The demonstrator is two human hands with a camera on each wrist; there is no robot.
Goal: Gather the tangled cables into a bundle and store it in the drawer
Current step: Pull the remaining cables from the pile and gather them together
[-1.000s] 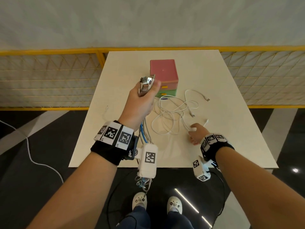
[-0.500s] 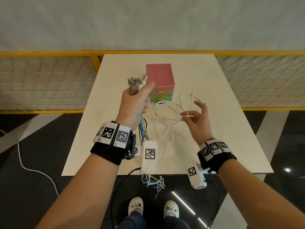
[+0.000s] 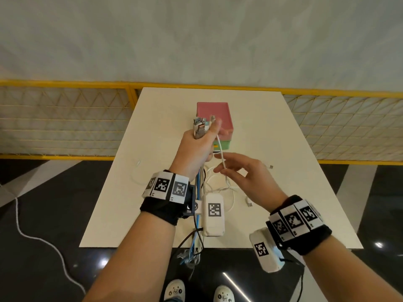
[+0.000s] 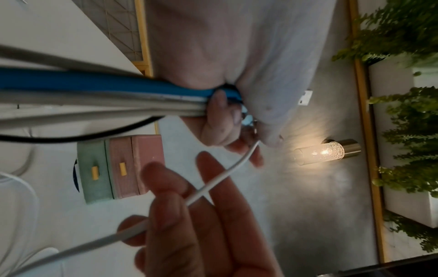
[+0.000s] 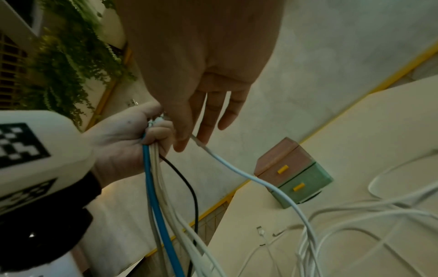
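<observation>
Pink drawer box, loose white cables, yellow railing

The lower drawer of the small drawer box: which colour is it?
Mint green lower drawer, with a yellow handle; the right wrist view shows it best.

Left hand raised, fingers curled round the cable ends; right hand beside it lightly pinches a white cable.
</observation>
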